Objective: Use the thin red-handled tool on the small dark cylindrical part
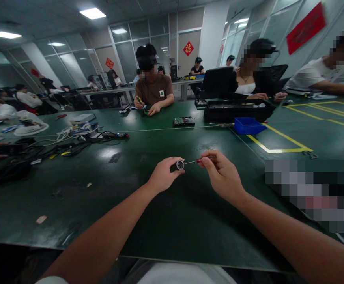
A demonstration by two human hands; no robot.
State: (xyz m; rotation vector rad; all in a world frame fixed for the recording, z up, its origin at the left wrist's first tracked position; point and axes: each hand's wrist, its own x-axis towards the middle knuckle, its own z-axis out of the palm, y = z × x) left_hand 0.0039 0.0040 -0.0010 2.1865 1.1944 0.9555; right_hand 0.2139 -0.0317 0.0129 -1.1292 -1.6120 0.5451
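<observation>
Over the green table, my left hand [164, 173] grips a small dark cylinder [180, 165] with a silvery ring at the end facing me. Most of its body is hidden behind my fingers. My right hand [221, 173] is closed around the reddish handle of a screwdriver [200, 160]. Its thin metal shaft points left and reaches the right side of the cylinder. Whether the tip is inside the cylinder or only against it I cannot tell.
A blue bin [249, 126] stands by yellow tape lines, near a long black tray [238, 111]. A circuit board device [184, 121] lies ahead. Tangled cables [80, 138] cover the left side. Across the table a person [153, 88] works with a tool; others sit at right.
</observation>
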